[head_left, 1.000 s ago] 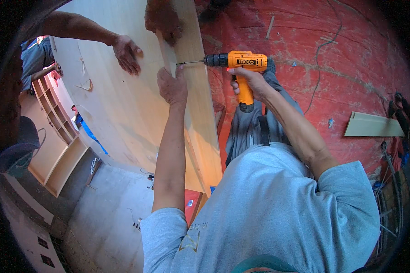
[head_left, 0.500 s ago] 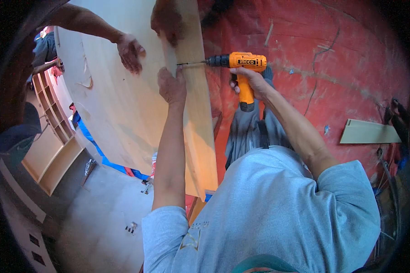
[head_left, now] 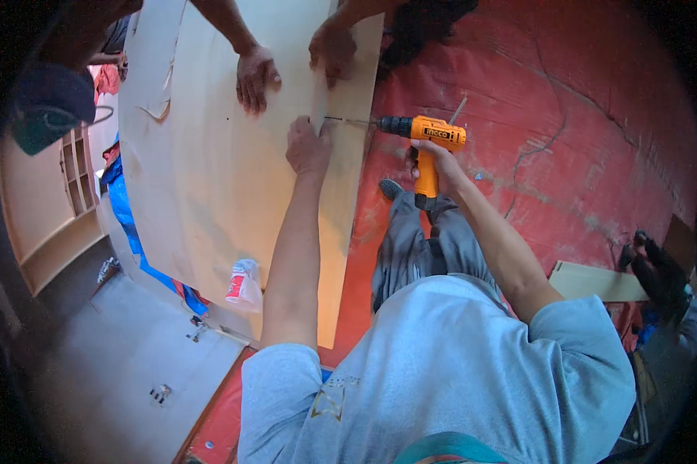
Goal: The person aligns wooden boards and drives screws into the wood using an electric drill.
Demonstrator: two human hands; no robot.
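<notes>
My right hand (head_left: 435, 162) is wrapped round the grip of an orange and black cordless drill (head_left: 441, 133). The drill lies level, its long thin bit (head_left: 360, 121) aimed left at a dark screw (head_left: 333, 118). That screw meets the side of a narrow pale wooden strip (head_left: 318, 100) set on a large pale wood panel (head_left: 209, 178). Closed about the strip's near end is my left hand (head_left: 308, 148), its thumb just below the screw. Opposite me, a co-worker's one hand (head_left: 259, 77) rests on the panel and the other (head_left: 333, 52) holds the strip's far end.
A clear plastic tub with a red label (head_left: 244, 286) stands on the panel beside my left forearm. Metal hinges (head_left: 198, 329) lie on a grey board at lower left. Red sheeting (head_left: 503, 77) covers the floor, with a pale board (head_left: 600, 283) at right. Someone else is at far right.
My view has shifted, bringing the tub and my legs into sight. The bit now sits slightly back from the screw. Both hands keep their holds.
</notes>
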